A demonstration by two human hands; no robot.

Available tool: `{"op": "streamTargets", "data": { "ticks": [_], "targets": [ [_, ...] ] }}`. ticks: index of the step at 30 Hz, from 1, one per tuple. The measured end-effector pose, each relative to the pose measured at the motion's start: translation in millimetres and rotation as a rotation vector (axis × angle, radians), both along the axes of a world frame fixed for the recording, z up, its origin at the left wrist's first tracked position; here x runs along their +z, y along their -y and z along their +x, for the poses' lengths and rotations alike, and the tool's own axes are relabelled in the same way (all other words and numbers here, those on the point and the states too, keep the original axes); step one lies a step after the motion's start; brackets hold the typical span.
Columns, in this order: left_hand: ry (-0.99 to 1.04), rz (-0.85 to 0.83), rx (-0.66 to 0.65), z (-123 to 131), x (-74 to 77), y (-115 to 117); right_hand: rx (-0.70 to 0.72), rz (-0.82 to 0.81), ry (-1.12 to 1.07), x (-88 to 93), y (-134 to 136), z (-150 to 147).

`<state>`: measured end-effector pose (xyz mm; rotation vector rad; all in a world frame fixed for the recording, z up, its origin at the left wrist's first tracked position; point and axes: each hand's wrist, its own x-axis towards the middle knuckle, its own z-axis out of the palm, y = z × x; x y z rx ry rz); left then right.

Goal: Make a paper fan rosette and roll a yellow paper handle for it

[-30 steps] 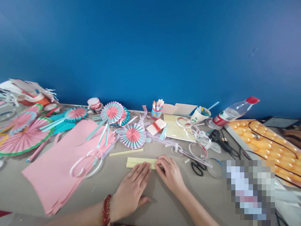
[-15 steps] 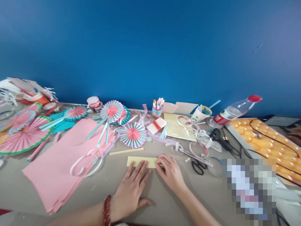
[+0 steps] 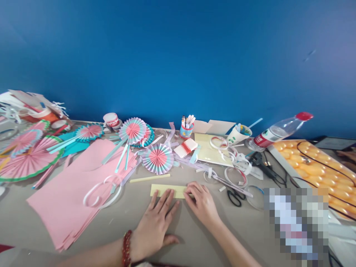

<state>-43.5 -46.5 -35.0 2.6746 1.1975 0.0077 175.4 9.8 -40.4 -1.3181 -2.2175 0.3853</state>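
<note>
A pale yellow paper strip (image 3: 178, 191) lies across the grey table in front of me. My left hand (image 3: 155, 226), with a red beaded bracelet at the wrist, lies flat with its fingers spread and their tips on the strip's lower edge. At the right end, the fingers of my right hand (image 3: 204, 205) are curled and pinch the paper; they cover that end. A thin, narrow yellow paper stick (image 3: 150, 178) rests just beyond the strip. Black-handled scissors (image 3: 235, 197) lie to the right of my right hand.
Pink paper sheets (image 3: 66, 196) are stacked at left, with a curled white strip (image 3: 93, 196) on top. Pleated paper fans (image 3: 157, 158) stand behind. A pen cup (image 3: 186, 130), a yellow pad (image 3: 207, 148), a glue gun (image 3: 263, 167) and a tilted bottle (image 3: 274, 133) line the back and right.
The view has shifted very slightly. Both hands and the yellow strip keep the same places.
</note>
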Motion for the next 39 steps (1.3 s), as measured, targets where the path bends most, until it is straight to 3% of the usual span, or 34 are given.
{"op": "streamTargets", "data": {
  "ticks": [39],
  "targets": [
    [0.013,0.005,-0.011,-1.5,-5.8,0.1,-0.034,0.003,0.012,-1.8,1.8,-3.1]
  ]
}}
